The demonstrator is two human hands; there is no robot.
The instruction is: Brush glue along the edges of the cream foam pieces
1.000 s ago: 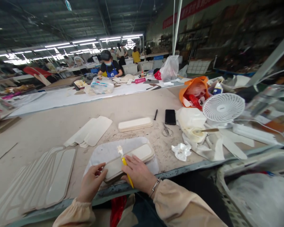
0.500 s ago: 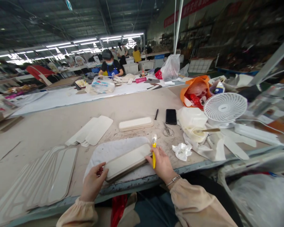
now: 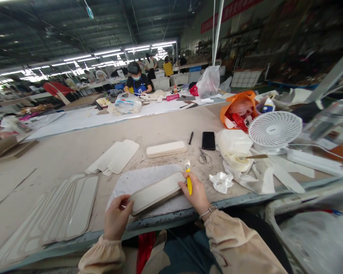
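A stack of long pale panels [image 3: 157, 192] lies tilted on a white sheet [image 3: 121, 185] at the table's front edge. My left hand [image 3: 117, 217] pinches the stack's left end between thumb and fingers. At the other end, my right hand [image 3: 196, 192] grips the stack's corner and also holds a yellow-handled brush [image 3: 189, 184], bristles up. Fanned pale panels [image 3: 81, 207] cover the table at the left. Behind the white sheet are some blank white pieces [image 3: 122, 154] and a second neat stack [image 3: 166, 148].
Right of centre are scissors [image 3: 205, 156], a phone [image 3: 208, 140], a black pen-like tool [image 3: 191, 137] and crumpled white plastic [image 3: 221, 182]. Farther right stand a glue bowl [image 3: 240, 163], a white fan [image 3: 275, 129] and an orange bag [image 3: 227, 114]. A person [image 3: 137, 82] works across the table.
The view has shifted slightly left. My left fingers have closed more on the stack's left end, and the brush in my right hand now leans the other way.
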